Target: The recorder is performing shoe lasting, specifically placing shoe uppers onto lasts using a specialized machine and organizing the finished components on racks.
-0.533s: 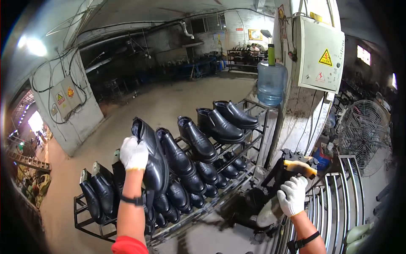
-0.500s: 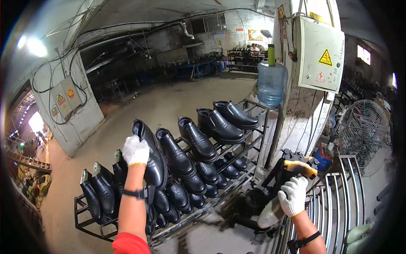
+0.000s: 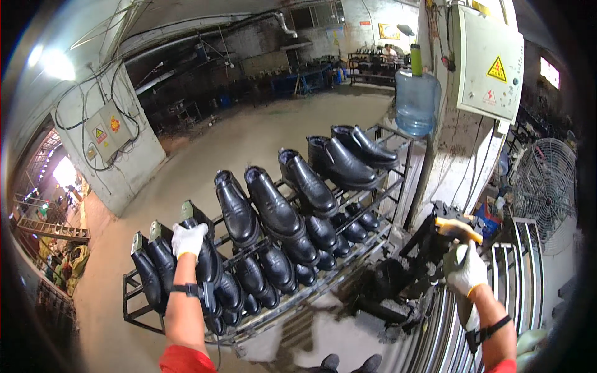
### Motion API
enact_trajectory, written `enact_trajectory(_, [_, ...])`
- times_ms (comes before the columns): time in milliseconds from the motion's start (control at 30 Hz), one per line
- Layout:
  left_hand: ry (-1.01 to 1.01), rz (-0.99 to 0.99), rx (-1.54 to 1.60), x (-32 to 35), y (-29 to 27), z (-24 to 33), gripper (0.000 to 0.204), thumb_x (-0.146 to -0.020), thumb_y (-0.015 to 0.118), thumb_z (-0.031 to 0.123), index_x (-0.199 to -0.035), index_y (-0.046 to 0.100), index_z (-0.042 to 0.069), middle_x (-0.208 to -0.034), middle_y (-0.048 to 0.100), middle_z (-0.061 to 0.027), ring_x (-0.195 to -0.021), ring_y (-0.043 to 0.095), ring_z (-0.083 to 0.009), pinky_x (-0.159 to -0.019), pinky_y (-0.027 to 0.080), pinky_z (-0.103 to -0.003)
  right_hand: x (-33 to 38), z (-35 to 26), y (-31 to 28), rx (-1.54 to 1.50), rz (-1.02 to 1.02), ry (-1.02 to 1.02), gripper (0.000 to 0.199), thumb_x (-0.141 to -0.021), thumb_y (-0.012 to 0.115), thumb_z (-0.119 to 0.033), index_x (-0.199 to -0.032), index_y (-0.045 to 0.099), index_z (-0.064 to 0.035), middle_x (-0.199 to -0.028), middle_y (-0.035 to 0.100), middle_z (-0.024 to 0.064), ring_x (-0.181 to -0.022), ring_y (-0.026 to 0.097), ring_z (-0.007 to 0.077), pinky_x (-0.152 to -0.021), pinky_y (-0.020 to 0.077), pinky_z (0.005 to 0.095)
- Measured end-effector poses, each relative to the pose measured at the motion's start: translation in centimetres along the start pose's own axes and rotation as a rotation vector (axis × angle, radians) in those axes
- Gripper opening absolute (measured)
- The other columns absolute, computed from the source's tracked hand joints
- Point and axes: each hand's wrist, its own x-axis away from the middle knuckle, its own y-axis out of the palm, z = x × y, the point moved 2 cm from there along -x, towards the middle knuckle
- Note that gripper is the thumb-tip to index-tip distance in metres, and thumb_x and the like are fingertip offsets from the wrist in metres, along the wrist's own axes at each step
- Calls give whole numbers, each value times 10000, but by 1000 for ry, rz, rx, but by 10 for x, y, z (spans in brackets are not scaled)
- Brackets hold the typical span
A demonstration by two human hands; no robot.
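Note:
White-gloved, my left hand is closed over the upper part of a black leather shoe on the rack. A pale green shoe last sticks up from that shoe's opening. To its right stands a black shoe with an open, lined top. My right hand, gloved too, grips a grey-green shoe last, partly hidden by the hand and wrist. Just above that hand is a dark machine with a yellow-orange padded part.
A black metal rack carries several shoes on two levels. Metal rails stand at right, beside a large fan. A pillar bears an electrical box; a blue water bottle stands before it. My feet show below.
My left hand has left the open-topped shoe, which stays on the rack, and moved left to a shoe with a last. My right hand has drawn its last away from the machine.

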Motion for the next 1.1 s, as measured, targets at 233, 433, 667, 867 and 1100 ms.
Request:
enact_trajectory(233, [-145,-636,1447,61,0,-4,370,-900,748,201,-1225,744,24,-1133,761,-92,-972,713,-273,-949,569,-400,37,259,8,-925,-102,46,688,-719,776,-114,-1374,601,-3,-1170,727,111,-1023,724,275,-945,578,384])
enact_trajectory(433, [-224,-1159,1490,217,74,83,462,-964,707,309,-1337,693,36,-1252,739,-138,-1060,696,-296,-1045,539,-434,133,189,155,-1818,114,531,460,-841,816,-116,-1267,706,16,-1130,752,121,-982,715,247,-916,577,385])
enact_trajectory(667, [-211,-1504,1552,329,87,119,476,-992,674,365,-1322,702,22,-1241,751,-146,-1064,715,-305,-1027,566,-445,163,245,-16,-2116,342,287,600,-863,712,-195,-1397,582,48,-1254,713,231,-1111,718,374,-1011,593,504])
enact_trajectory(867, [-366,-1882,1377,444,103,145,549,-997,701,363,-1396,643,-10,-1409,677,-171,-1247,655,-332,-1129,517,-464,153,299,-37,-2300,1032,326,405,-825,637,-158,-1221,657,-72,-1103,704,166,-964,679,397,-884,603,573])
enact_trajectory(1100, [-659,-2151,1010,604,145,160,251,-959,678,106,-1163,736,-29,-1108,766,-175,-942,761,-285,-902,637,-437,175,451,-5,-1843,1140,283,114,-980,681,-179,-1033,658,-81,-933,690,108,-886,684,285,-788,614,415])
